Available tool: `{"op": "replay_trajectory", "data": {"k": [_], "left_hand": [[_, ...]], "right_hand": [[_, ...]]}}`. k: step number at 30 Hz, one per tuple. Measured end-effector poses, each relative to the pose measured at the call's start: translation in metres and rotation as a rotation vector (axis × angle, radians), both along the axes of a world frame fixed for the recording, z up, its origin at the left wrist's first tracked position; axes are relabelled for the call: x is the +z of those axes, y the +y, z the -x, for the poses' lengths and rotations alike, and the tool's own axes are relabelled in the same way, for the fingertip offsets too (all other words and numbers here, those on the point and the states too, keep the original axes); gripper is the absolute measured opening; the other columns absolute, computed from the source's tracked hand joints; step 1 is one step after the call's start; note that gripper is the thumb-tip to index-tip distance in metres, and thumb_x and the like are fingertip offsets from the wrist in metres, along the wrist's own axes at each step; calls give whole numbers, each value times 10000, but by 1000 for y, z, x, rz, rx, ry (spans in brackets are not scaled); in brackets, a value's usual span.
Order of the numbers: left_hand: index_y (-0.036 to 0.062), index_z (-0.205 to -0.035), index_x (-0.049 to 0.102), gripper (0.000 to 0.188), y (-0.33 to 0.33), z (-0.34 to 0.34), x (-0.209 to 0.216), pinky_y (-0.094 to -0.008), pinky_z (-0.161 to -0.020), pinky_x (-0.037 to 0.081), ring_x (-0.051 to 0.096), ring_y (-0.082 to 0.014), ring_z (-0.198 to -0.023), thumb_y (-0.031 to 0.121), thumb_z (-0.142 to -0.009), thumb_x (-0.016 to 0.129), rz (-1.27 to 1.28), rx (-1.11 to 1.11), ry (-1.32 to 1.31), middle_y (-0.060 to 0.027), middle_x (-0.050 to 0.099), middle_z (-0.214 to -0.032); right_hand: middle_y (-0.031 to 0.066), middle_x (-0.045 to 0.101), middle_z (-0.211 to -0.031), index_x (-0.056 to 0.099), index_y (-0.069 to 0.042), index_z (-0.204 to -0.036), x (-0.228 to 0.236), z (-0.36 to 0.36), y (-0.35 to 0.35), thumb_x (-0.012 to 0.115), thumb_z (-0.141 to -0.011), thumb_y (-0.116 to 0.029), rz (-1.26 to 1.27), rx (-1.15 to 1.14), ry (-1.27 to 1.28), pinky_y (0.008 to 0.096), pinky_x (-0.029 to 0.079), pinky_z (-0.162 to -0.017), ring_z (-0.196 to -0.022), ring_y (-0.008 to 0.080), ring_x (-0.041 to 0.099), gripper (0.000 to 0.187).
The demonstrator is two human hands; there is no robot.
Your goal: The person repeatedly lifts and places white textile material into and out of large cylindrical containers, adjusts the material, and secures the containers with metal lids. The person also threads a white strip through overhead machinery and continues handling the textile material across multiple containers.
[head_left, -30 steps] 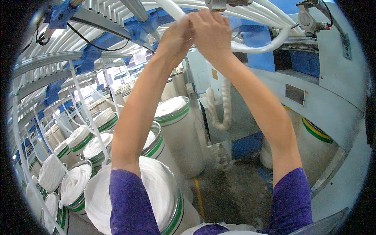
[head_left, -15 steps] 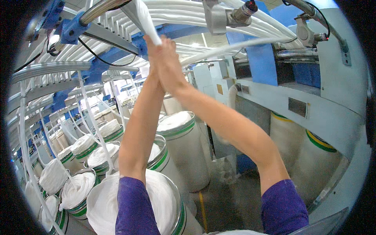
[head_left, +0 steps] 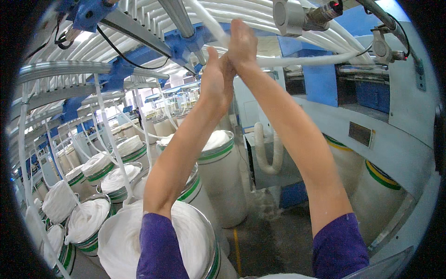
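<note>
My left hand (head_left: 217, 80) and my right hand (head_left: 242, 44) are raised in front of me, palms pressed together at their bases. A thick white fibre sliver (head_left: 210, 22) comes down from the overhead rail into my hands, pinched between the palms. To the right of my hands a sliver length (head_left: 306, 60) runs on toward the machine. The right fingers point up, slightly blurred, above the left hand. The left thumb stands up, and the other left fingers are partly hidden behind the right hand.
Several tall cans (head_left: 220, 181) of coiled white sliver stand at left and centre, one near can (head_left: 195, 242) beneath my left arm. Metal rails (head_left: 65, 69) and many slivers pass overhead. A grey-blue machine (head_left: 325, 114) with a ribbed hose (head_left: 268, 162) beside it flanks the right.
Both hands have shifted right in the picture, and the right hand has slid upward against the left palm. The view has also turned slightly.
</note>
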State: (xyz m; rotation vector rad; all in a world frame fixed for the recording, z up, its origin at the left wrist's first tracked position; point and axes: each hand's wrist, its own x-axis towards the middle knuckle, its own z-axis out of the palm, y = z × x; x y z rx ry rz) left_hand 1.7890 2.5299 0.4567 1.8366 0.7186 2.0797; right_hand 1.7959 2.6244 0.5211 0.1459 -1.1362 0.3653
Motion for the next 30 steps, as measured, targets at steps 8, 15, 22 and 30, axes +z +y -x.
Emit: {"op": "replay_trajectory", "data": {"k": [8,15,22,30], "left_hand": [[31,-1122,521,270,2,8,-5,-344,-934,396,548,-182,-1015,94,-875,606,14,108,-236,-91,597,-1065],[83,-1023,517,331,2,14,6,-299,-766,383,475,-129,-824,76,-755,711,-68,266,-193,-14,542,-887],[82,-1053,498,350,11,2,8,-305,-747,402,497,-134,-800,33,-757,678,-115,306,-217,-19,530,-843],[61,-1103,484,388,11,-2,12,-276,-693,433,527,-137,-792,34,-765,673,-186,259,-205,-27,549,-861]], "right_hand": [[89,615,-1010,662,-96,-967,-5,-48,-16,490,-909,-257,-98,-407,-97,432,493,-737,-857,325,632,243],[126,668,-906,641,-93,-1074,-30,-104,2,524,-909,-255,144,581,-1037,262,501,-557,-691,167,661,259],[104,631,-876,691,-76,-872,-35,-107,0,599,-810,-225,-453,-759,-703,388,502,-704,-786,269,625,185],[86,656,-796,661,-89,-835,-38,-111,-6,652,-783,-231,-162,-213,-644,381,517,-686,-784,259,645,151]]}}
